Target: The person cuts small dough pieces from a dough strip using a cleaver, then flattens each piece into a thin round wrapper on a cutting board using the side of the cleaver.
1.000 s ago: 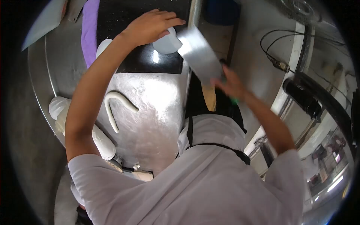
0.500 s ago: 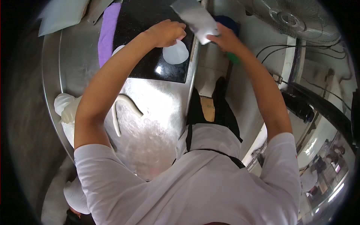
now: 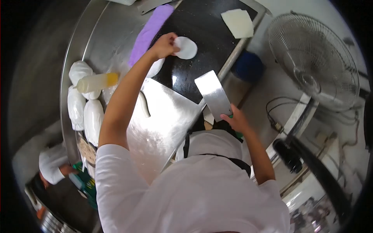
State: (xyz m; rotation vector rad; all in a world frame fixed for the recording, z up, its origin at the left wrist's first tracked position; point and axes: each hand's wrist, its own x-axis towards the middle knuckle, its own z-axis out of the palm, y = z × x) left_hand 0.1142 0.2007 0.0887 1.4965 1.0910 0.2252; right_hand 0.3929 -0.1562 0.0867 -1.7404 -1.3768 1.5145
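Observation:
My left hand [image 3: 164, 46] is pinched on the edge of a thin white dough round [image 3: 186, 48], above the black board [image 3: 210, 35]. Below that wrist, partly hidden by my forearm, another white round [image 3: 156, 68] lies at the board's edge. My right hand [image 3: 236, 119] grips a cleaver [image 3: 213, 93] by its handle, in front of my waist near the table edge. The cleaver's broad, shiny blade points up and left. On the steel table, a strip of white dough [image 3: 144, 105] shows beside my left forearm.
A purple towel [image 3: 149, 34] runs along the board's left side. A pale flat piece [image 3: 238, 24] lies at its far right corner. Left are a squeeze bottle [image 3: 95, 82] and white wrapped bundles [image 3: 93, 120]. A fan [image 3: 312, 58] stands right; another person's sleeve [image 3: 53, 162] is lower left.
My right hand has brought the cleaver down and back toward my body, away from the board. My left hand still holds a round, now nearer the purple towel. The view has turned.

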